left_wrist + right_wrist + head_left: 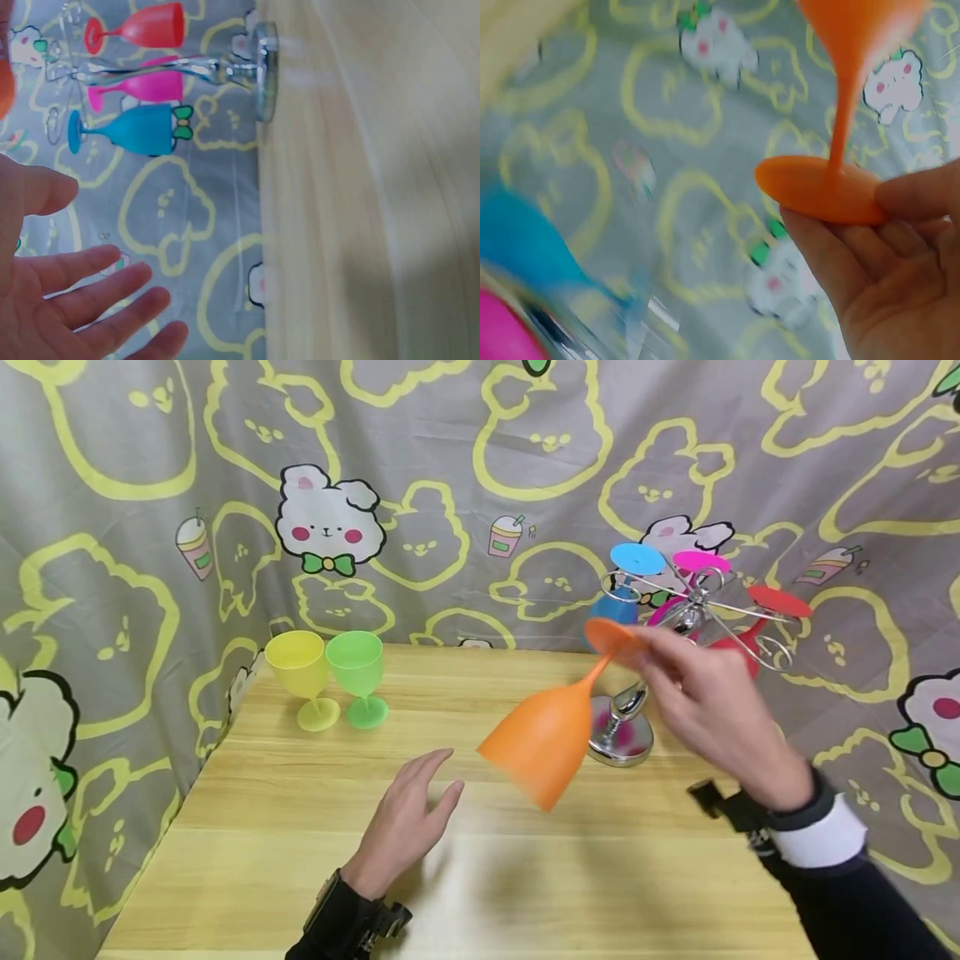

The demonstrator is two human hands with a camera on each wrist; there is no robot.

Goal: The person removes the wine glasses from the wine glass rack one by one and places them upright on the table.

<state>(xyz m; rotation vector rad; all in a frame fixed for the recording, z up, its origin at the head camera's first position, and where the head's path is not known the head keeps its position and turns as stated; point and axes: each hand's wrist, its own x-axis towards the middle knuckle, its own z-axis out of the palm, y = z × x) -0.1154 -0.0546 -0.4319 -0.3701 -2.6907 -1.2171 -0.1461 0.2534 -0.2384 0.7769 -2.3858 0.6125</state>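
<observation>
above a pale, wood-grained tabletop [487,893], in front of a shiny chrome rack [622,747], hangs an orange goblet [542,735]: smooth, matte and plastic-looking, with a deep bell-shaped bowl, a slim stem and a flat disc of a foot. the right hand [716,702] pinches that foot between thumb and fingers, the bowl tilted mouth-down toward the lower left of the head view, its rim slightly blurred. the left hand [405,814] is raised over the table near the goblet's mouth, fingers extended, thumb held away from them.

the rack has a round, mirror-like base, a curving post and wire arms ending in loops. from these a blue goblet [142,130], a pink goblet [161,88] and a red goblet [157,26] hang by their feet, bowls downward. toward the back left, a yellow goblet [298,668] and a green goblet [357,667] stand upright just beside each other, rounded bowls facing up, inner walls in view. behind, a soft grey cloth [427,435] carries yellow outlines and white rabbit faces.
</observation>
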